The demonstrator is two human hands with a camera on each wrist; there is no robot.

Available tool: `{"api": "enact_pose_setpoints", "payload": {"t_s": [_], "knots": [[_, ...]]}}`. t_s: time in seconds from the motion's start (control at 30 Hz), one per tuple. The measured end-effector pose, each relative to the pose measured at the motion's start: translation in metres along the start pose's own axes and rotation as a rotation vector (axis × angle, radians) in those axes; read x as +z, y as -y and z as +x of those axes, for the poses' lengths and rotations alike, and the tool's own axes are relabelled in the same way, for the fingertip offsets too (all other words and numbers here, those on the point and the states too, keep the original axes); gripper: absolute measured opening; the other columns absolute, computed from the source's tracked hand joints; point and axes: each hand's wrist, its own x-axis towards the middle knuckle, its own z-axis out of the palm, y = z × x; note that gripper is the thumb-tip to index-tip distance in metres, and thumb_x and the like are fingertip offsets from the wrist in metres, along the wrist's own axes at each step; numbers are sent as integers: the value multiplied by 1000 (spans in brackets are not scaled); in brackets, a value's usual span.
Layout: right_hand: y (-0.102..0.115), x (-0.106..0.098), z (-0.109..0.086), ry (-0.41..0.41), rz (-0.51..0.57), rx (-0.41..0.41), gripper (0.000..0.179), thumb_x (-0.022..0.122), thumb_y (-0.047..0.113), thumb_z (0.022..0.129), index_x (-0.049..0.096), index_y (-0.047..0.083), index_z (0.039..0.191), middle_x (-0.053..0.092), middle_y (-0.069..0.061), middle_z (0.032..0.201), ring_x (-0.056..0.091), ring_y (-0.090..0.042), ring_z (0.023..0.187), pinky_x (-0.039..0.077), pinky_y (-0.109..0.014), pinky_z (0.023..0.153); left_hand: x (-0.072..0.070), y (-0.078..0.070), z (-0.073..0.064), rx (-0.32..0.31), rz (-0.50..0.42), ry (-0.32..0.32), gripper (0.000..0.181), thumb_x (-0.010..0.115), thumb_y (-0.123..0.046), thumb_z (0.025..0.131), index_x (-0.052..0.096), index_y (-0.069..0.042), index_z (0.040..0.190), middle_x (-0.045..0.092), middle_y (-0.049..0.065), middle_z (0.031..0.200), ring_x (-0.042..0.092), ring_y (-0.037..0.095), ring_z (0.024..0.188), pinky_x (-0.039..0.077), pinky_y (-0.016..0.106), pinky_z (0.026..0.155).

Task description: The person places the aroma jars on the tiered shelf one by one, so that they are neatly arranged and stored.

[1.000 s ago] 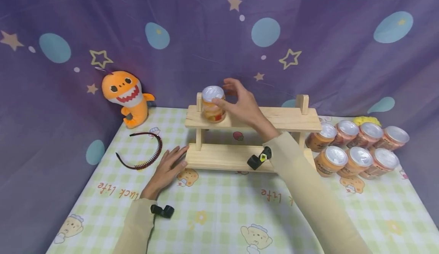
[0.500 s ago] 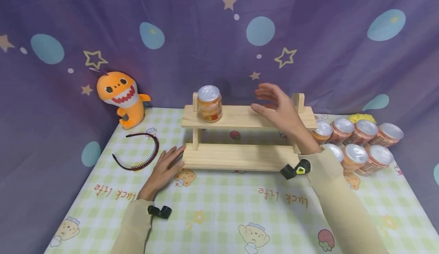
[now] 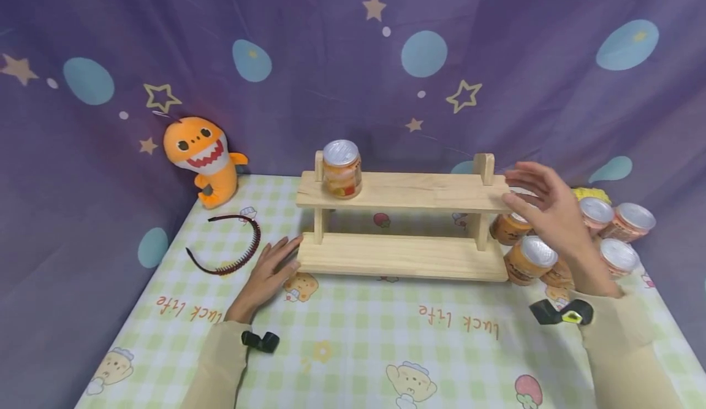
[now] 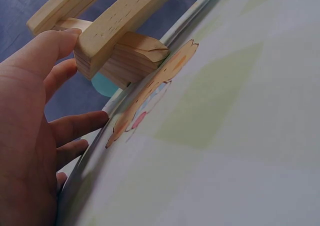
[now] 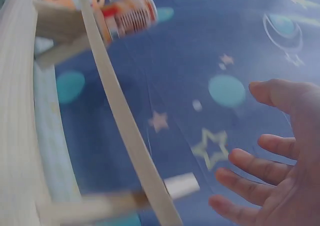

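Right grip, empty and spread, hovers over cans right of the shelf; left grip, fingers extended, touches its left end. We should straddle only 1 can.

In the head view, the left hand lies left of centre, fingers extended; the right hand, at right, curves loosely.

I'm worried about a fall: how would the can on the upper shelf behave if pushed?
The can stands upright, so a gentle push would probably slide it. Its round body would likely roll if tipped, perhaps off the upper shelf, whose front edge shows no lip.
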Motion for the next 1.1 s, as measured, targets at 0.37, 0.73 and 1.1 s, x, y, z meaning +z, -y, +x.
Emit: {"api": "enact_pose_setpoints", "payload": {"t_s": [0.37, 0.73, 1.1], "knots": [[-31, -72, -44, -158, -60, 50, 58, 60, -13, 91, 49, 10, 143, 65, 21, 122, 62, 9, 111, 45, -1, 90, -1, -2, -1, 3, -2, 1, 54, 57, -26, 102, 42, -21, 154, 43, 13, 159, 27, 43, 151, 2, 64, 126], [-65, -128, -85, -346, -48, 209, 56, 61, -6, 94, 46, 13, 144, 63, 24, 120, 60, 12, 107, 42, 4, 92, 0, -3, 0, -9, -5, 3, 55, 57, -26, 102, 42, -20, 154, 43, 13, 159, 27, 43, 152, 1, 64, 126], [-119, -165, -112, -378, -147, 132, 53, 60, -12, 93, 58, 20, 134, 65, 34, 112, 60, 20, 102, 41, 5, 88, 1, -3, -1, 1, -7, -2, 54, 57, -26, 102, 42, -20, 154, 43, 14, 159, 27, 44, 151, 2, 65, 125]]}}
